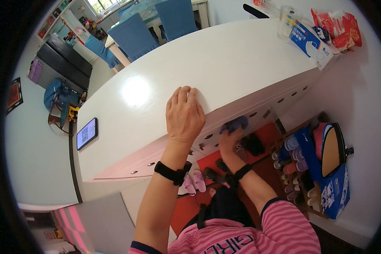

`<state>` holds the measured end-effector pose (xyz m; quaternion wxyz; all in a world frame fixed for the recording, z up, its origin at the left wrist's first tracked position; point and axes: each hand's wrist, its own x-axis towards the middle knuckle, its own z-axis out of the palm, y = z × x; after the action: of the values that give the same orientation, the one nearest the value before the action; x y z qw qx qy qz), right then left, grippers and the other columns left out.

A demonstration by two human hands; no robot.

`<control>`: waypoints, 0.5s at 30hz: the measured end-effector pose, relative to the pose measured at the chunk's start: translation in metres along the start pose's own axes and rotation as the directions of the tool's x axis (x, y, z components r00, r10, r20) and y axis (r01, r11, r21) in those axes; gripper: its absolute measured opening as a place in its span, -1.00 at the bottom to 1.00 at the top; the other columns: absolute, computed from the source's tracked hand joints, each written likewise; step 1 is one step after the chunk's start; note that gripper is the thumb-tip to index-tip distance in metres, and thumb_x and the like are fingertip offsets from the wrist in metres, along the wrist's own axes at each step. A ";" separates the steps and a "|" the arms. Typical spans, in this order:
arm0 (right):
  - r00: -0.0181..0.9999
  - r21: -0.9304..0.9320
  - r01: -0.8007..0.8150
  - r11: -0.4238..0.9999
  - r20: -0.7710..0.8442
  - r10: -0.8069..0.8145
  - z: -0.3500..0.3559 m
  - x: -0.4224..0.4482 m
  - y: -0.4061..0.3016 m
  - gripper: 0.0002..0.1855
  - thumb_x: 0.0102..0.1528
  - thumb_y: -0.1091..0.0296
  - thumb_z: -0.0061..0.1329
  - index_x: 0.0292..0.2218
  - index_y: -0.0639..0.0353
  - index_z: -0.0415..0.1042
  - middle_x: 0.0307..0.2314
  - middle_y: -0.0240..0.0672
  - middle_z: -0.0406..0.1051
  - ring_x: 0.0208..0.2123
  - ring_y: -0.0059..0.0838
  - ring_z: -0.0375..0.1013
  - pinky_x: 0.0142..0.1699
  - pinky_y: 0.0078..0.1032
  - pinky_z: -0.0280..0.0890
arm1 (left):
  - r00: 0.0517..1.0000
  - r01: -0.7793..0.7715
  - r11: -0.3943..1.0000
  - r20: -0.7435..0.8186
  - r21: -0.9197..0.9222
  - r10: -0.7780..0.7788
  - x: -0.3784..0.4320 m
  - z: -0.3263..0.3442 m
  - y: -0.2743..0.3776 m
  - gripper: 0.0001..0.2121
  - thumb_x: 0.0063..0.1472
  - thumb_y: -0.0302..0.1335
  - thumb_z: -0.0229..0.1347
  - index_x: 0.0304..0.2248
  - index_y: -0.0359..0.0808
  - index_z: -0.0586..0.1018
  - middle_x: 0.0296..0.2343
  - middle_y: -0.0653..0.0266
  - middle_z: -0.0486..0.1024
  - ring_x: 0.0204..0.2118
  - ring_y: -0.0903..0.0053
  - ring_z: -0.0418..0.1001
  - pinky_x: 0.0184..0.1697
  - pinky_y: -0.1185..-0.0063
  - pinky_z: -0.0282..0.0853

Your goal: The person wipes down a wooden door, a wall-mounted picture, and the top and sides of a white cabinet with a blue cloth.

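My left hand [185,109] rests palm down near the front edge of a white cabinet top [228,60], with nothing visible in it. Below that edge, my right hand [230,139] grips a bunched blue-purple cloth [236,123] against the cabinet's front face [273,101]. Dark oval handles or holes line this face. Part of the cloth is hidden behind the fingers, and the right hand is slightly blurred.
A phone [87,133] with a lit screen lies at the left. A mask box [312,44], a clear jar [287,23] and a red packet [339,27] stand far right. A shoe rack [317,209], a blue box [336,190] and pink slippers [198,181] are below.
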<state>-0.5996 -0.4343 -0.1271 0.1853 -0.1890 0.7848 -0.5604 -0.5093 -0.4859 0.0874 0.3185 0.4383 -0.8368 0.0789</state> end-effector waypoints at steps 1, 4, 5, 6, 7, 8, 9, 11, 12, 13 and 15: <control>0.999 -0.078 0.012 0.997 0.033 -0.010 0.003 -0.015 -0.005 -0.28 0.02 0.49 -0.22 0.13 0.49 -0.22 0.07 0.26 -0.17 0.15 0.13 -0.18 0.22 -0.10 -0.23 | 1.000 -0.004 1.000 -0.005 0.016 0.004 -0.001 0.000 -0.001 -0.76 0.10 -0.50 -0.09 -0.21 -0.33 0.46 -0.20 0.19 0.40 -0.07 0.31 0.32 0.00 0.44 0.22; 0.993 0.007 -0.030 1.000 0.115 0.029 0.016 -0.061 -0.016 -0.28 -0.01 0.49 -0.19 0.12 0.49 -0.20 0.05 0.26 -0.10 0.11 0.13 -0.09 0.20 -0.12 -0.18 | 1.000 -0.003 1.000 -0.010 0.015 0.003 0.001 -0.002 0.000 -0.75 0.10 -0.50 -0.09 -0.21 -0.33 0.46 -0.20 0.18 0.41 -0.07 0.30 0.33 0.00 0.43 0.22; 0.976 0.210 -0.082 0.974 0.215 0.036 0.022 -0.064 -0.007 -0.29 -0.01 0.50 -0.17 0.11 0.49 -0.17 0.03 0.25 -0.07 0.08 0.11 -0.04 0.19 -0.16 -0.16 | 1.000 -0.005 1.000 -0.004 -0.005 0.005 0.004 -0.002 0.005 -0.75 0.10 -0.50 -0.08 -0.20 -0.33 0.46 -0.19 0.18 0.41 -0.07 0.29 0.33 0.00 0.43 0.21; 0.947 0.398 -0.152 0.905 0.322 0.017 0.025 -0.063 -0.005 -0.30 -0.02 0.50 -0.16 0.10 0.49 -0.14 0.01 0.23 -0.03 0.05 0.10 0.01 0.18 -0.20 -0.13 | 1.000 -0.008 1.000 -0.013 -0.006 0.008 0.006 -0.002 0.008 -0.75 0.10 -0.50 -0.08 -0.20 -0.33 0.46 -0.19 0.18 0.41 -0.07 0.29 0.33 0.00 0.43 0.21; 0.940 0.398 -0.155 0.904 0.341 0.011 0.021 -0.066 -0.021 -0.30 -0.02 0.50 -0.16 0.10 0.49 -0.14 0.01 0.23 -0.03 0.05 0.10 0.01 0.18 -0.20 -0.13 | 1.000 -0.008 1.000 -0.011 0.001 0.008 0.003 -0.004 0.002 -0.74 0.10 -0.50 -0.08 -0.20 -0.34 0.46 -0.19 0.17 0.41 -0.08 0.28 0.33 0.00 0.43 0.21; 0.949 0.463 -0.130 0.877 0.314 -0.025 0.014 -0.067 -0.037 -0.32 -0.02 0.51 -0.15 0.08 0.50 -0.12 -0.02 0.22 0.00 0.02 0.08 0.05 0.16 -0.23 -0.11 | 1.000 -0.009 1.000 -0.009 0.009 0.009 0.000 -0.006 -0.004 -0.74 0.10 -0.50 -0.08 -0.19 -0.34 0.46 -0.19 0.17 0.41 -0.08 0.27 0.33 0.00 0.43 0.21; 0.960 0.521 -0.095 0.848 0.274 -0.061 0.000 -0.062 -0.055 -0.34 -0.03 0.53 -0.14 0.06 0.51 -0.11 -0.05 0.20 0.04 -0.01 0.05 0.09 0.15 -0.27 -0.08 | 1.000 0.003 1.000 -0.017 0.011 -0.003 0.000 -0.006 -0.006 -0.74 0.10 -0.50 -0.08 -0.19 -0.34 0.46 -0.19 0.17 0.41 -0.08 0.27 0.33 0.00 0.43 0.21; 0.956 0.460 0.115 0.881 0.191 -0.225 -0.028 -0.033 -0.077 -0.34 -0.03 0.54 -0.14 0.06 0.52 -0.11 -0.07 0.20 0.03 -0.02 0.06 0.08 0.14 -0.23 -0.08 | 0.999 0.033 0.997 -0.013 -0.071 -0.034 -0.001 -0.004 -0.003 -0.73 0.10 -0.50 -0.07 -0.17 -0.32 0.45 -0.16 0.17 0.39 -0.06 0.26 0.31 0.02 0.42 0.19; 0.916 0.391 0.312 0.866 0.119 -0.384 -0.036 -0.026 -0.086 -0.35 -0.03 0.56 -0.13 0.05 0.52 -0.11 -0.08 0.20 0.03 -0.02 0.06 0.07 0.13 -0.20 -0.08 | 0.999 0.043 0.997 -0.020 -0.071 -0.045 -0.001 -0.006 -0.003 -0.73 0.10 -0.50 -0.07 -0.17 -0.32 0.45 -0.16 0.17 0.39 -0.06 0.26 0.31 0.02 0.42 0.19; 0.911 0.389 0.318 0.865 0.129 -0.393 -0.040 -0.027 -0.093 -0.35 -0.03 0.56 -0.13 0.05 0.52 -0.11 -0.08 0.20 0.03 -0.02 0.06 0.07 0.13 -0.20 -0.08 | 0.997 0.080 0.987 0.023 -0.139 -0.078 -0.001 -0.008 -0.004 -0.71 0.09 -0.49 -0.06 -0.16 -0.31 0.44 -0.14 0.17 0.38 -0.02 0.27 0.28 0.04 0.41 0.16; 0.849 0.277 0.495 0.824 0.046 -0.526 -0.045 -0.033 -0.104 -0.33 -0.04 0.57 -0.11 0.05 0.52 -0.12 -0.07 0.23 -0.03 -0.01 0.12 0.02 0.11 -0.10 -0.10 | 0.991 0.128 0.971 0.059 -0.202 -0.118 -0.003 -0.013 -0.007 -0.69 0.07 -0.49 -0.06 -0.14 -0.30 0.44 -0.13 0.17 0.37 0.01 0.28 0.25 0.06 0.40 0.12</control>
<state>-0.5846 -0.4120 -0.0122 0.0982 -0.4002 0.6140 -0.6732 -0.4966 -0.4825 0.0949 0.3468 0.4559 -0.8188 -0.0378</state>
